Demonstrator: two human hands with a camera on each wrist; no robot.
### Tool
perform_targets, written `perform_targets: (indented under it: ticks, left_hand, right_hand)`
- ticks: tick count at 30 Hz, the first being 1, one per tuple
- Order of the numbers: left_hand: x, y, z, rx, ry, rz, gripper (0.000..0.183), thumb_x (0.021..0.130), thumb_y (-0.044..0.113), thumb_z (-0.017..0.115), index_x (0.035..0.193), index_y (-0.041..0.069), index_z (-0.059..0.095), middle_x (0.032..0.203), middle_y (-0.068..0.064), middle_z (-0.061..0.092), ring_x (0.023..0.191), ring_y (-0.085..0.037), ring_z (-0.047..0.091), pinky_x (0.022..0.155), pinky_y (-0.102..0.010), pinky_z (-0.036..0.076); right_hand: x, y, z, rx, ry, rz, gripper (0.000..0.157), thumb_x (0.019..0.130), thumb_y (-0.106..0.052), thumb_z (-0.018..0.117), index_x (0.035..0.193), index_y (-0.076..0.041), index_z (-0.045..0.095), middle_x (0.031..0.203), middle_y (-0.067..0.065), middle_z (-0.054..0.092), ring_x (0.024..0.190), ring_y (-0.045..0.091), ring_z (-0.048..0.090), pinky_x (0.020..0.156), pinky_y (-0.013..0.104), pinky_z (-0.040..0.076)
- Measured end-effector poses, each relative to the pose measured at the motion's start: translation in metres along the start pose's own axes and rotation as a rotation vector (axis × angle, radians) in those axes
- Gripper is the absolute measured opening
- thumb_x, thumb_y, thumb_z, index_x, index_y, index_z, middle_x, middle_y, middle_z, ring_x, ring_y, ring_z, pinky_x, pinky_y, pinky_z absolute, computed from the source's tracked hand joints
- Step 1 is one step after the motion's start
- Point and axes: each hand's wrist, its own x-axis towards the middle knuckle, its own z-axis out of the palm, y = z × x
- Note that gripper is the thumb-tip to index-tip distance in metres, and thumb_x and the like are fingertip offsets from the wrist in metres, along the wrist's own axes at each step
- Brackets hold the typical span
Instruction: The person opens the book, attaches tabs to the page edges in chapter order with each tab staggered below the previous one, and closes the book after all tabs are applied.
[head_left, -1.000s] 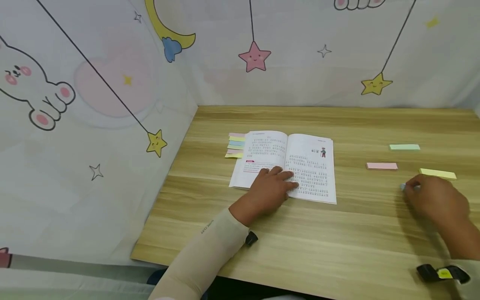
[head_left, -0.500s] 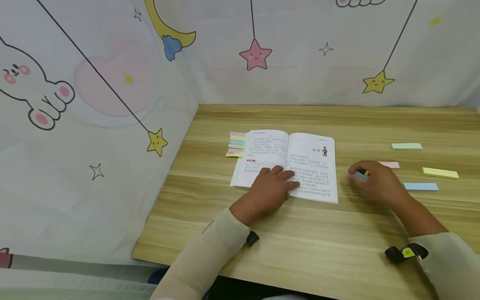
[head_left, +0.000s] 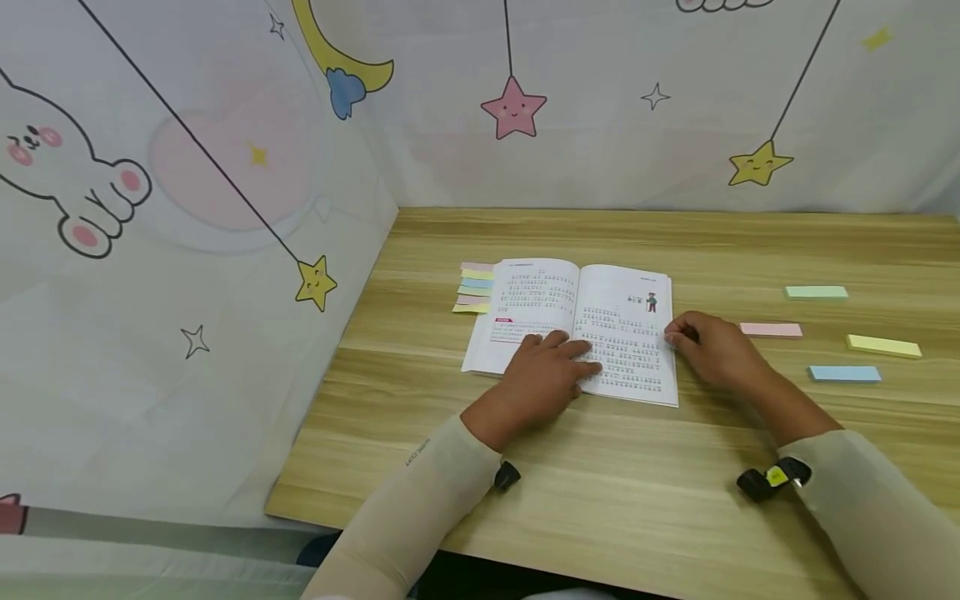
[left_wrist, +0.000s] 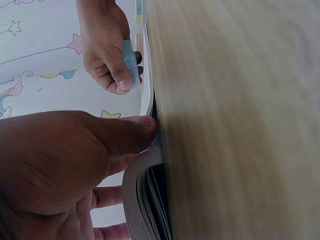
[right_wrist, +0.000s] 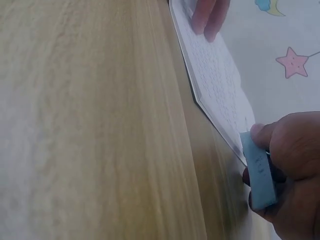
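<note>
An open book [head_left: 622,358] lies on the wooden table in the head view. Across its lower middle, around the spine, my left hand [head_left: 540,375] rests with fingers spread, and the left wrist view puts its thumb at the page edge. At the right page's outer edge, my right hand [head_left: 716,346] pinches a blue sticky tab [right_wrist: 260,175] between thumb and fingers. That tab [left_wrist: 130,65] also shows in the left wrist view; in the head view the fingers hide it. Several coloured tabs [head_left: 474,287] stick out from the left page's edge.
Right of the book lie pads of sticky tabs: green [head_left: 816,292], pink [head_left: 771,330], yellow [head_left: 883,346] and blue [head_left: 843,374]. Behind the wooden table [head_left: 600,483] and along its left side hangs a white cartoon-printed curtain [head_left: 585,167].
My right hand has moved left from the blue pad to the book's right edge, bringing the blue sticky tab. The blue pad is left uncovered on the table. My left hand stays put.
</note>
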Motion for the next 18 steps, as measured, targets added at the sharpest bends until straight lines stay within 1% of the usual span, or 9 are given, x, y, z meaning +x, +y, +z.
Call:
perform_targets:
  ticks: [3, 5, 8, 14, 18]
  left_hand:
    - [-0.0001, -0.0002, -0.0008, 0.0, -0.002, -0.001, 0.042, 0.092, 0.039, 0.058, 0.133, 0.043, 0.05, 0.143, 0.013, 0.039, 0.126, -0.015, 0.032, 0.091, -0.042, 0.034]
    - [-0.0001, -0.0001, -0.0013, 0.002, -0.005, 0.0, 0.042, 0.092, 0.039, 0.058, 0.133, 0.043, 0.05, 0.143, 0.013, 0.038, 0.127, -0.015, 0.032, 0.091, -0.042, 0.034]
    - [0.0, 0.0001, -0.0019, 0.008, -0.01, -0.001, 0.042, 0.092, 0.039, 0.058, 0.133, 0.043, 0.05, 0.143, 0.013, 0.038, 0.127, -0.015, 0.032, 0.092, -0.042, 0.034]
    - [0.0004, 0.0002, -0.0023, 0.002, -0.015, 0.0, 0.042, 0.092, 0.039, 0.057, 0.133, 0.043, 0.05, 0.143, 0.013, 0.038, 0.127, -0.016, 0.032, 0.092, -0.041, 0.034]
    - [0.0005, -0.0005, -0.002, -0.006, -0.016, 0.0, 0.042, 0.092, 0.039, 0.057, 0.133, 0.043, 0.05, 0.143, 0.013, 0.038, 0.128, -0.016, 0.032, 0.092, -0.041, 0.034]
  right_hand:
    - [0.0029, -0.0018, 0.0005, -0.007, -0.021, -0.026, 0.018, 0.098, -0.024, 0.05, 0.098, -0.008, 0.058, 0.088, 0.009, 0.059, 0.076, 0.025, 0.049, 0.063, 0.038, 0.037]
    - [0.0038, -0.0022, 0.001, -0.02, -0.024, -0.039, 0.017, 0.098, -0.023, 0.05, 0.098, -0.008, 0.058, 0.088, 0.008, 0.058, 0.075, 0.024, 0.049, 0.063, 0.037, 0.037]
    - [0.0047, -0.0028, 0.0018, -0.013, -0.029, -0.023, 0.014, 0.097, -0.023, 0.052, 0.099, -0.011, 0.059, 0.087, 0.006, 0.059, 0.073, 0.023, 0.049, 0.06, 0.036, 0.037]
    - [0.0067, -0.0018, 0.0034, -0.012, -0.025, -0.029, 0.008, 0.095, -0.016, 0.055, 0.097, -0.011, 0.062, 0.093, 0.007, 0.061, 0.079, 0.025, 0.05, 0.067, 0.038, 0.038]
    - [0.0082, -0.0007, 0.0037, -0.014, -0.032, -0.022, 0.009, 0.095, -0.016, 0.055, 0.096, -0.012, 0.063, 0.095, 0.008, 0.062, 0.081, 0.025, 0.05, 0.068, 0.039, 0.038]
